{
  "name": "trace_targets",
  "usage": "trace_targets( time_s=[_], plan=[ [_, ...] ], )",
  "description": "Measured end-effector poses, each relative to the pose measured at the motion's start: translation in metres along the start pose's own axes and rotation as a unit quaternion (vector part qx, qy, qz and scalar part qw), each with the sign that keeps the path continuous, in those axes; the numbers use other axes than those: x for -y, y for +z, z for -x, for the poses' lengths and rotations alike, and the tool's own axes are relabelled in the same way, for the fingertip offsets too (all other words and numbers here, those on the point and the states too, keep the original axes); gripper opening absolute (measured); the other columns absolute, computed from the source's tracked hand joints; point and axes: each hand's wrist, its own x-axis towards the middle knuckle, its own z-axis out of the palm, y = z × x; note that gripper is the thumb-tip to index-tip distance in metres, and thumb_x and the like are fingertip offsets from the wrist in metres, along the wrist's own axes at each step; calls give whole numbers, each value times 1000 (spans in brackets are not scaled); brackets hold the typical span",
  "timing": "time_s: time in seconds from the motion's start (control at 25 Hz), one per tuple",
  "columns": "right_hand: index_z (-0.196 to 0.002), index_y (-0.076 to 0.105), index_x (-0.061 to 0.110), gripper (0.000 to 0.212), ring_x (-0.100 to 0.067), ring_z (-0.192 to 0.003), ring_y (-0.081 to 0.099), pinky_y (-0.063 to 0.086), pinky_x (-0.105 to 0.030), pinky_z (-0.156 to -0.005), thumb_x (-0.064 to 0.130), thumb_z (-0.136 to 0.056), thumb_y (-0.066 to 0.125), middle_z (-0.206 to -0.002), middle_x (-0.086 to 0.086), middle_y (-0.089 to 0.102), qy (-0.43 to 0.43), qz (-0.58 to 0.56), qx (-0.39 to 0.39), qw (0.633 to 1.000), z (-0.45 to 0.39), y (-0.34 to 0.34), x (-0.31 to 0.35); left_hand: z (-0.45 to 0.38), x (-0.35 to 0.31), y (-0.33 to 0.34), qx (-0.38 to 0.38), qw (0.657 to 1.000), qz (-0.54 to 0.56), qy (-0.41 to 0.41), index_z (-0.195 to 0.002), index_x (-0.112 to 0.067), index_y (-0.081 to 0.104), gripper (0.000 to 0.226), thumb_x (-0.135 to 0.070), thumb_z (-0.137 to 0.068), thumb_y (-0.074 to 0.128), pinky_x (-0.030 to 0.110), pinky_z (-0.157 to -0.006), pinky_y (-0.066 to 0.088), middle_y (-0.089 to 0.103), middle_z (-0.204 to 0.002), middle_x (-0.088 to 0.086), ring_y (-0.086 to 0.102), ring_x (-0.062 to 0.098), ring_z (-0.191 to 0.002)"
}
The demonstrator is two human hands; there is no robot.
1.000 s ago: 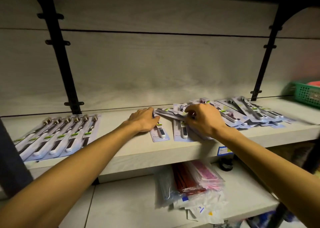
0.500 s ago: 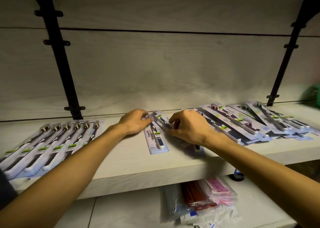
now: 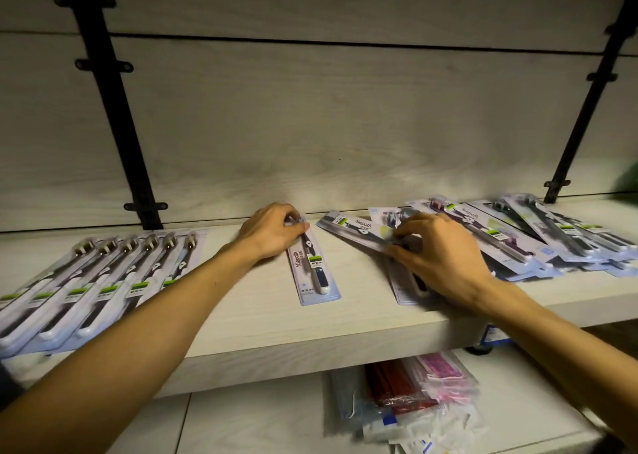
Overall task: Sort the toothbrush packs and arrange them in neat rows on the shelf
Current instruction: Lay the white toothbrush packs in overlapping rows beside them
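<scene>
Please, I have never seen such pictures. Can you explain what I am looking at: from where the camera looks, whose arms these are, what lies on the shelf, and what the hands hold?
No machine here: a person wears a wide-angle camera on the head, so you see their own bare arms reaching forward. On the shelf, a neat row of toothbrush packs lies at the left and a loose pile of packs at the right. The left hand grips the top of a single pack lying alone in the middle. The right hand pinches a tilted pack at the pile's edge. Below, bagged goods lie on a lower shelf.
</scene>
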Motion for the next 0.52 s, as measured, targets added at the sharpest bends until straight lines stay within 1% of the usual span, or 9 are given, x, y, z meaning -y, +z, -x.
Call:
trace_targets(
  time_s=[0.08, 0.12, 0.2, 0.24, 0.32, 0.4, 0.48, 0.52],
  plan=[
    [-102, 77, 22, 27, -21, -90, 67, 56, -40, -75, 44, -86, 71, -105, 5, 73, -8, -27, 17, 999, -5, -10, -10, 1, 0, -9, -24, 999, 37, 30, -115, -19, 70, 31, -40, -94, 66, 37, -95, 49, 65, -123, 3, 60, 23, -112],
    [-104, 77, 19, 27, -20, -91, 68, 56, -41, -77, 40, -87, 71, -107, 3, 74, -22, -45, 33, 998, -9, -16, -15, 3, -2, -13, -29, 997, 54, 56, -117, -16, 69, 31, -37, -94, 67, 39, -97, 49, 64, -123, 4, 60, 23, -112],
    [-112, 75, 17, 27, -19, -104, 65, 53, -37, -88, 32, -91, 69, -117, 0, 71, -73, -63, 85, 992, -18, -26, -23, 5, -5, -23, -17, 989, 96, 108, -119, -10, 68, 29, -27, -95, 67, 40, -100, 48, 65, -124, 6, 60, 23, -113],
    [-115, 74, 18, 27, -17, -113, 60, 50, -35, -94, 30, -92, 67, -123, 1, 68, -102, -58, 109, 987, -23, -30, -26, 6, -7, -28, 0, 983, 135, 123, -120, -8, 68, 28, -21, -95, 67, 39, -102, 48, 65, -124, 8, 61, 23, -113],
    [-119, 72, 26, 27, -15, -127, 50, 43, -36, -104, 31, -94, 65, -134, 2, 61, -142, -34, 146, 978, -37, -35, -26, 6, -8, -36, 27, 971, 210, 115, -124, -7, 66, 29, -13, -96, 66, 30, -98, 50, 67, -125, 6, 64, 17, -106],
    [-120, 71, 32, 28, -16, -133, 44, 39, -36, -106, 32, -93, 65, -138, 2, 58, -158, -15, 175, 972, -57, -34, -20, 4, -4, -41, 24, 971, 217, 94, -127, -10, 65, 30, -14, -97, 64, 21, -90, 48, 67, -122, -1, 62, 8, -101],
    [-120, 72, 29, 28, -19, -132, 47, 39, -33, -106, 27, -92, 68, -133, -2, 62, -174, 2, 210, 962, -78, -22, -8, 5, 1, -37, 23, 978, 193, 80, -122, -10, 67, 26, -16, -97, 64, 21, -79, 49, 67, -113, -4, 60, 7, -91],
    [-120, 73, 27, 29, -22, -131, 50, 41, -36, -105, 23, -91, 69, -130, -5, 65, -181, 7, 225, 958, -87, -14, -1, 6, 3, -34, 22, 982, 173, 72, -121, -9, 68, 26, -17, -97, 66, 25, -81, 51, 68, -112, -2, 62, 9, -91]
  ],
)
